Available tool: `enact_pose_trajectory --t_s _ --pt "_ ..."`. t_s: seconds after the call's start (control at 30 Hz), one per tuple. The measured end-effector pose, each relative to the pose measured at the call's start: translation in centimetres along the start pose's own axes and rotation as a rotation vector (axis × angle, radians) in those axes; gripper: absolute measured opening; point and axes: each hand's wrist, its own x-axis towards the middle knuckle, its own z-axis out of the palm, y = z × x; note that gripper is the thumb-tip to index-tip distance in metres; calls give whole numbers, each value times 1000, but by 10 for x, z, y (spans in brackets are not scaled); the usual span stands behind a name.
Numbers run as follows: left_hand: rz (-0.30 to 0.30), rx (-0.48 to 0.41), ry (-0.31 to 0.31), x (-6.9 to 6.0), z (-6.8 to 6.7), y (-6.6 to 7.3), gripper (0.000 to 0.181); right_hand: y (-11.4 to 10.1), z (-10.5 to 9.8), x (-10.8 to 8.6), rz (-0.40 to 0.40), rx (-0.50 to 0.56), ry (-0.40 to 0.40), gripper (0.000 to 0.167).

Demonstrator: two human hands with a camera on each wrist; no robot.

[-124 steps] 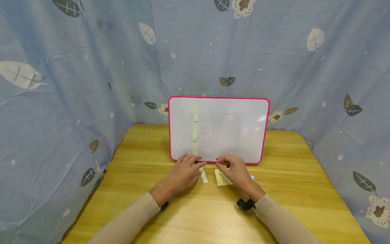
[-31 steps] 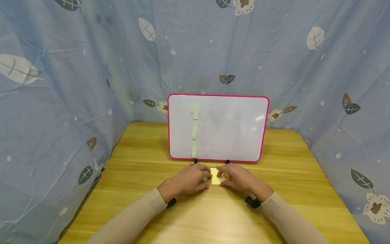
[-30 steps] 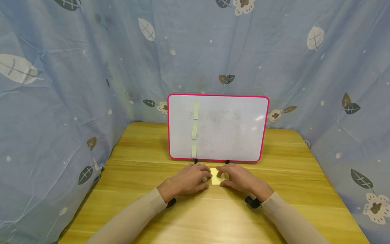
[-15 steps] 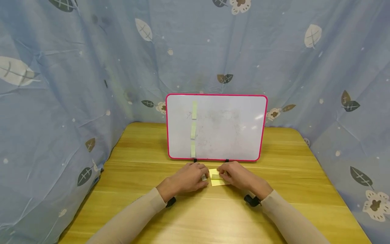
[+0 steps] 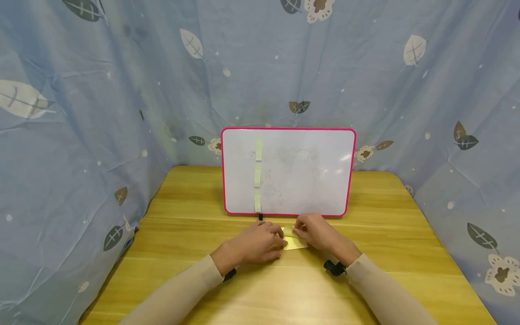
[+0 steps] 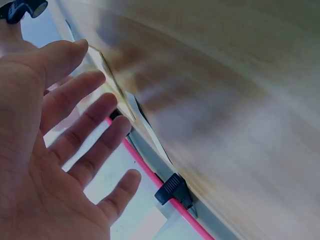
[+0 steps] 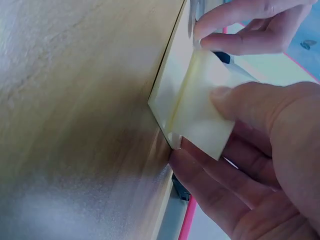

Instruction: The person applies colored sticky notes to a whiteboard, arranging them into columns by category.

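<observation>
A yellow sticky-note pad (image 5: pixel 295 244) lies on the table between the two hands. My right hand (image 5: pixel 318 232) pinches its raised top sheet (image 7: pixel 200 107) between thumb and fingers; in the right wrist view the sheet stands bent up from the pad along one edge. My left hand (image 5: pixel 257 243) is at the pad's left side, its fingertips at the near end of the sheet. In the left wrist view the left fingers (image 6: pixel 112 142) are spread and extended. A pale paper strip (image 6: pixel 149 131) lies on the table beside the pad, hidden by the left hand in the head view.
A whiteboard (image 5: pixel 304 176) with a pink frame stands upright behind the hands on black feet (image 5: pixel 261 217). Three pale green strips (image 5: pixel 257 175) stick to it in a column on the left. Patterned blue curtains (image 5: pixel 252 63) surround the wooden table (image 5: pixel 195 194).
My left hand has drawn back from the board's lower edge to the pad. The right hand has lifted the pad's top sheet, and the left hand has shifted slightly right onto the pad's edge.
</observation>
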Motion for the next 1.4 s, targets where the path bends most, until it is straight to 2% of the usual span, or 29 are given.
enact_pose_trajectory --t_s 0.17,0.6,0.9,1.17,1.4 --pt "49 54 -32 0 0 3 31 0 0 1 35 -6 32 9" --pt "65 68 -55 2 -1 3 33 3 -1 17 35 -13 94 8" --pt "129 22 -13 5 -1 0 28 8 -11 24 74 -5 102 9" --pt "123 30 -19 10 -5 -1 26 9 -29 27 65 6 195 9" --pt "135 32 -20 10 -3 0 27 6 -33 19 63 46 264 9"
